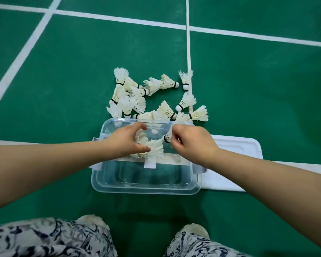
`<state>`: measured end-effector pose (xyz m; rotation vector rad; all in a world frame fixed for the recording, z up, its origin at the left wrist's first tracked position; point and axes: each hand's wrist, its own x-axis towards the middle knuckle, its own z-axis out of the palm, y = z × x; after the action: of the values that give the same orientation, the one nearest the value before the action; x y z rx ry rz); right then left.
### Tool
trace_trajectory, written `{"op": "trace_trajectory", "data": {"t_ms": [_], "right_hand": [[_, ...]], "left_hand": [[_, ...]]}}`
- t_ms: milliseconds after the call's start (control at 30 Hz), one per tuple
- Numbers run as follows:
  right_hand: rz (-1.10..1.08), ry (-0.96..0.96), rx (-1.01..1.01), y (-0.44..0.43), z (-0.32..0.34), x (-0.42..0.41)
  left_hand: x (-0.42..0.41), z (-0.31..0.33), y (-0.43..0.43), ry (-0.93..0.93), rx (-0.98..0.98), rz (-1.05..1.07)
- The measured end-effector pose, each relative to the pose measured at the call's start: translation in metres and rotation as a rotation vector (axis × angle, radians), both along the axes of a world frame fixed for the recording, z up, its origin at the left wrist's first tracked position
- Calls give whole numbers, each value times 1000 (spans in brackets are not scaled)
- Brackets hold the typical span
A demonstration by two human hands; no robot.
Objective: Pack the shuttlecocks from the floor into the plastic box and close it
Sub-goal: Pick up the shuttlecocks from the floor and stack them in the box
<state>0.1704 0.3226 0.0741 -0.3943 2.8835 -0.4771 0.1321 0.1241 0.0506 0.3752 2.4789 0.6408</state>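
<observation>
A clear plastic box (146,188) stands open on the green floor in front of my knees. Both hands hover over its far half. My left hand (125,140) holds a bunch of white shuttlecocks (152,147) by their feathers. My right hand (191,143) pinches one shuttlecock (167,137) near its cork end with the black band. Several more shuttlecocks (135,95) lie scattered on the floor just beyond the box. The near half of the box holds nothing I can see.
The white lid (235,151) lies flat on the floor to the right of the box, partly under my right forearm. White court lines (188,43) cross the green floor. My patterned trouser knees and shoes fill the bottom edge.
</observation>
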Motion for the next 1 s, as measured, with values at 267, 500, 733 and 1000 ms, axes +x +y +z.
{"op": "trace_trajectory", "data": {"t_ms": [267,500,733,1000], "right_hand": [[-55,-221,216,-14,-31,-16],[-315,-510,-42,-21,-59,-29],[-656,-813,-354,-21,-78,-41],[-820,-999,-617,-23,-82,-30]], "left_hand": [[0,-9,-20,-38,-49,-75],[-5,-15,-25,-134,-72,-113],[-5,-24,-15,-235,-149,-313],[-8,-25,-18,-222,-136,-326]]}}
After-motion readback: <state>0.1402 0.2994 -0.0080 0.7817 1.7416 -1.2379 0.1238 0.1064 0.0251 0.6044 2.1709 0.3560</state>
